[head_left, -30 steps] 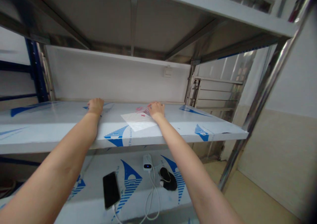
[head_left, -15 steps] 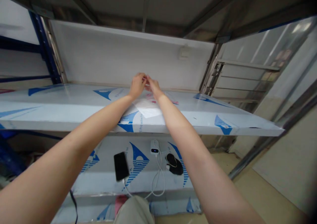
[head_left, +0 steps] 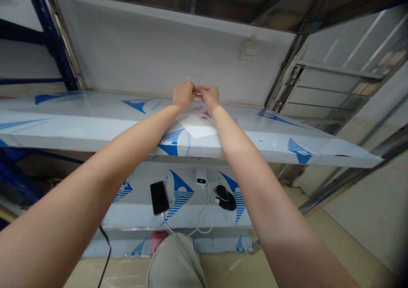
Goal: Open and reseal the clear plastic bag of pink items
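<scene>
Both arms reach over the film-covered shelf (head_left: 245, 135), and the hands meet near its back edge. My left hand (head_left: 184, 95) is closed, its fingertips pinched close to those of the right. My right hand (head_left: 209, 97) is also closed in a pinch. A thin, clear sliver (head_left: 199, 82) sticks up above the fingertips; its kind is too small to tell. Under the wrists lies a thin white sheet or bag (head_left: 199, 128) with red marks, partly hidden by the right forearm.
A lower shelf holds a black phone (head_left: 159, 198), a white power bank (head_left: 201, 177) with a looped white cable (head_left: 200, 224), and a black object (head_left: 227, 199). A wall switch (head_left: 249, 50) sits behind. Metal posts flank the shelf, and another shelf hangs overhead.
The view has tipped downward, showing more floor. The hands have risen slightly and stay together, fingertips pinched; a thin clear sliver now shows above them.
</scene>
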`<state>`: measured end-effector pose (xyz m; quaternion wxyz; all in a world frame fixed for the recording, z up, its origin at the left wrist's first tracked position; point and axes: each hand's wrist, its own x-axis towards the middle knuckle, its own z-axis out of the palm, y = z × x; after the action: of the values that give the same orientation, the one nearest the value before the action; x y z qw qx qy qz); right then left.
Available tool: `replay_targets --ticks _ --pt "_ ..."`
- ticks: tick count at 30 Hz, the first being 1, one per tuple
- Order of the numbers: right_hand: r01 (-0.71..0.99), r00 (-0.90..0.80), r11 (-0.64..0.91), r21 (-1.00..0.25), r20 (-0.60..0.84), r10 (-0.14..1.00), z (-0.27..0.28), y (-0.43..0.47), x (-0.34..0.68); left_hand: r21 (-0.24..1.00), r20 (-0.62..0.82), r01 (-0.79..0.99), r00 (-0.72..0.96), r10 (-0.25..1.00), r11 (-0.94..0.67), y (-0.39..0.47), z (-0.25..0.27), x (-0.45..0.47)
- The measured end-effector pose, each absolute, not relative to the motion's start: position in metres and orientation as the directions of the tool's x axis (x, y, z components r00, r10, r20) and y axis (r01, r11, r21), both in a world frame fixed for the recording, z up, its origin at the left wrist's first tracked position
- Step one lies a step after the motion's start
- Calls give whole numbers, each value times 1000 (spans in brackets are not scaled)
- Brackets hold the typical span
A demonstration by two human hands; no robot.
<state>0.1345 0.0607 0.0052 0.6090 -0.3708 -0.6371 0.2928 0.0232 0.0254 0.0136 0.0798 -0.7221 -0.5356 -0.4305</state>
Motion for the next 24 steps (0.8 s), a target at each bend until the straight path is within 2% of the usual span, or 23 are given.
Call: replay_targets --ticks 3,8,18,24 --pt "199 1 553 -809 564 826 6 61 136 373 669 848 35 743 -376 22 17 21" --pt "270 -28 548 -792 563 826 5 58 139 395 644 800 109 757 -451 23 20 16" --pt "375 -55 528 -762 551 833 4 57 137 413 630 774 139 764 -480 28 14 10" --pt "475 -37 479 -738 527 849 5 50 142 534 546 578 321 773 -617 35 12 5"
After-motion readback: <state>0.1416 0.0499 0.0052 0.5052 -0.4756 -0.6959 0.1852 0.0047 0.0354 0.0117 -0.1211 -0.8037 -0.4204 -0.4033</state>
